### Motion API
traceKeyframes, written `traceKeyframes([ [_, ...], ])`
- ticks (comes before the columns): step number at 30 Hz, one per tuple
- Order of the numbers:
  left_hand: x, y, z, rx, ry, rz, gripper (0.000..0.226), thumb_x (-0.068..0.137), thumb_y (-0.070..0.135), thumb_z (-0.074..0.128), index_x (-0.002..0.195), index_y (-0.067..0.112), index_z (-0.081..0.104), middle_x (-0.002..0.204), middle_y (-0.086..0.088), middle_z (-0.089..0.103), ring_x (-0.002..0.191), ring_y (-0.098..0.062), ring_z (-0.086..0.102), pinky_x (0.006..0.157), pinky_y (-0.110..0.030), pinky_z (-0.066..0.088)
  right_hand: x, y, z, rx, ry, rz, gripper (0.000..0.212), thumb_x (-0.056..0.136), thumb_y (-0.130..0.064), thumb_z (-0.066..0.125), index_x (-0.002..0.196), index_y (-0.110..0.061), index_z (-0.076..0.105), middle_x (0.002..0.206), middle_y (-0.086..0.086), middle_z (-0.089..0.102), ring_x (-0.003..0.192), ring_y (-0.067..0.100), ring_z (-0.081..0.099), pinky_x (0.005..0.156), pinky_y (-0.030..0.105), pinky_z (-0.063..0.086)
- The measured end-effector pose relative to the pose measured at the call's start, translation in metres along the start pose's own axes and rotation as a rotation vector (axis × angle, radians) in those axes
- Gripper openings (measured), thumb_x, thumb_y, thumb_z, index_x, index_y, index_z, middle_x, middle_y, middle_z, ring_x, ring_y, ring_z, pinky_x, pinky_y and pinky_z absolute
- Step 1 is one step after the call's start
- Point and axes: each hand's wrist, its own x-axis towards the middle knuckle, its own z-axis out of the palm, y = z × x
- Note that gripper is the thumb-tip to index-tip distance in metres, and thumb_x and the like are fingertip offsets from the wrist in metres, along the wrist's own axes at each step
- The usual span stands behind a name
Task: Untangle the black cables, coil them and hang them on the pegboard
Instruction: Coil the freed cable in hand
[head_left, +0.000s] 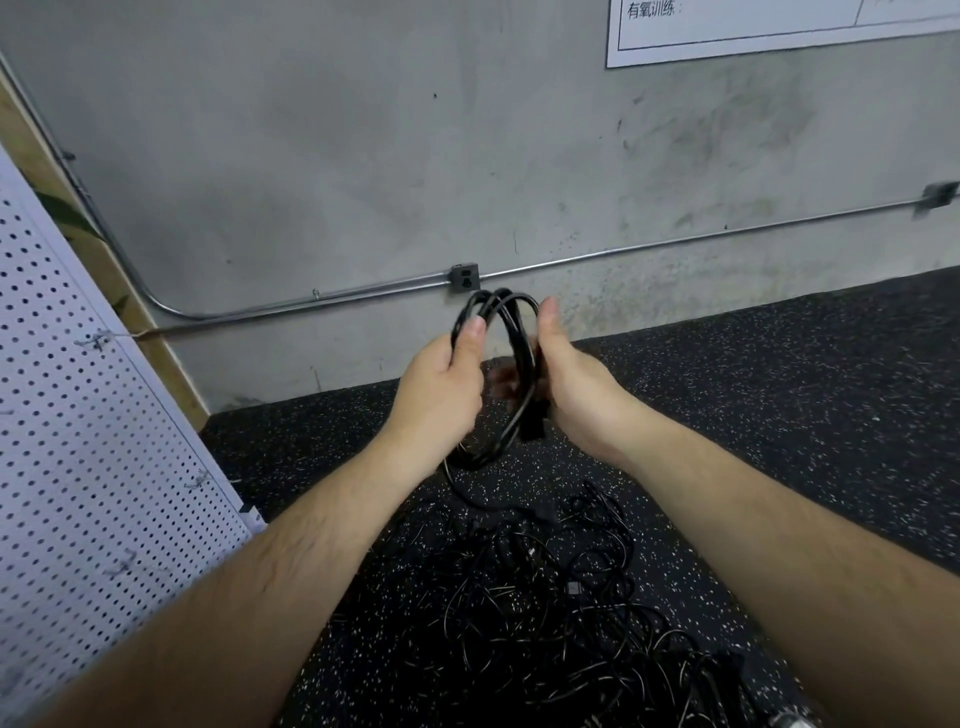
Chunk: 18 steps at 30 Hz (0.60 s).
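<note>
Both hands hold one black cable coil (511, 332) up in front of the grey wall. My left hand (441, 387) grips the coil's left side, thumb pressed on the strands. My right hand (569, 379) grips the right side, its fingers curled behind the loops. A black plug hangs from the coil's lower right, and a loose tail drops to the floor. A tangled heap of black cables (550, 613) lies on the speckled floor below my forearms. The white pegboard (78, 415) leans at the left, with small metal hooks (96, 340) on it.
A metal conduit (675, 244) with a grey outlet box (464, 279) runs along the concrete wall. A white printed sheet (753, 31) hangs at the top right. Black speckled rubber floor (779, 389) stretches to the right. A metal object shows at the bottom right edge.
</note>
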Motion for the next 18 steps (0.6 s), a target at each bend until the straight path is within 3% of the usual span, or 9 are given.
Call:
traceKeyframes([
  [2,0.005,0.001,-0.006,-0.029,0.036,-0.005,0.042,0.105,0.055,0.037,0.081,0.021,0.04,0.054,0.01,0.032,0.041,-0.009,0.028,0.044,-0.026,0.024,-0.005,0.012,-0.009,-0.159,-0.204,0.085,0.119,0.064,-0.103,0.032,0.152,-0.024,0.042,0.141,0.006,0.061,0.126,0.02,0.06,0.114,0.048,0.04],
  [5,0.007,0.004,-0.013,-0.085,0.048,-0.035,0.039,0.107,0.05,0.036,0.079,0.022,0.037,0.054,0.01,0.028,0.04,-0.007,0.024,0.038,-0.022,0.022,-0.019,0.027,-0.017,-0.438,-0.494,0.156,0.108,0.071,-0.086,0.06,0.159,-0.04,0.018,0.157,-0.004,0.044,0.142,0.02,0.043,0.121,0.049,0.029],
  [7,0.005,0.006,-0.016,-0.116,0.036,-0.052,0.039,0.108,0.049,0.035,0.079,0.023,0.035,0.056,0.009,0.026,0.042,-0.007,0.021,0.037,-0.021,0.02,-0.021,0.042,-0.014,-0.539,-0.595,0.205,0.094,0.08,-0.06,0.076,0.157,-0.04,0.024,0.156,-0.007,0.044,0.144,0.018,0.038,0.121,0.045,0.027],
  [9,0.004,0.007,-0.018,-0.137,0.026,-0.057,0.038,0.108,0.048,0.034,0.079,0.024,0.035,0.057,0.008,0.024,0.043,-0.007,0.019,0.037,-0.02,0.018,-0.021,0.053,-0.006,-0.619,-0.604,0.216,0.069,0.088,-0.043,0.076,0.148,-0.037,0.043,0.145,-0.008,0.053,0.133,0.011,0.047,0.113,0.034,0.036],
  [11,0.003,0.008,-0.019,-0.141,0.02,-0.057,0.037,0.108,0.047,0.034,0.08,0.023,0.036,0.057,0.008,0.025,0.044,-0.007,0.019,0.037,-0.02,0.017,-0.02,0.058,0.0,-0.669,-0.581,0.192,0.036,0.094,-0.035,0.071,0.127,-0.028,0.061,0.115,-0.009,0.063,0.093,-0.005,0.061,0.081,0.016,0.046],
  [12,0.002,0.008,-0.02,-0.144,0.014,-0.056,0.037,0.108,0.047,0.033,0.081,0.022,0.037,0.057,0.008,0.025,0.044,-0.007,0.019,0.037,-0.02,0.017,-0.021,0.057,0.002,-0.698,-0.572,0.173,0.023,0.096,-0.033,0.068,0.118,-0.024,0.064,0.101,-0.009,0.064,0.073,-0.01,0.058,0.066,0.012,0.044],
  [13,0.002,0.006,-0.021,-0.143,0.01,-0.056,0.037,0.108,0.047,0.033,0.082,0.022,0.038,0.057,0.009,0.026,0.044,-0.007,0.02,0.037,-0.02,0.018,-0.021,0.056,0.001,-0.725,-0.561,0.157,0.016,0.098,-0.032,0.066,0.111,-0.022,0.065,0.095,-0.008,0.065,0.066,-0.009,0.057,0.062,0.012,0.043],
  [16,0.008,-0.003,-0.028,-0.036,0.069,-0.053,0.04,0.107,0.052,0.035,0.084,0.02,0.039,0.059,0.008,0.029,0.044,-0.008,0.026,0.041,-0.025,0.025,-0.02,0.047,-0.009,-0.775,-0.554,0.146,0.015,0.095,-0.038,0.069,0.102,-0.024,0.069,0.097,-0.004,0.074,0.088,0.01,0.068,0.083,0.028,0.052],
  [18,0.015,-0.013,-0.035,0.202,0.142,0.005,0.044,0.106,0.054,0.035,0.077,0.022,0.04,0.062,0.007,0.038,0.05,-0.011,0.037,0.052,-0.031,0.034,-0.023,0.029,-0.022,-0.792,-0.478,0.096,0.02,0.089,-0.046,0.072,0.099,-0.029,0.071,0.096,-0.005,0.073,0.089,0.012,0.068,0.085,0.032,0.053],
])
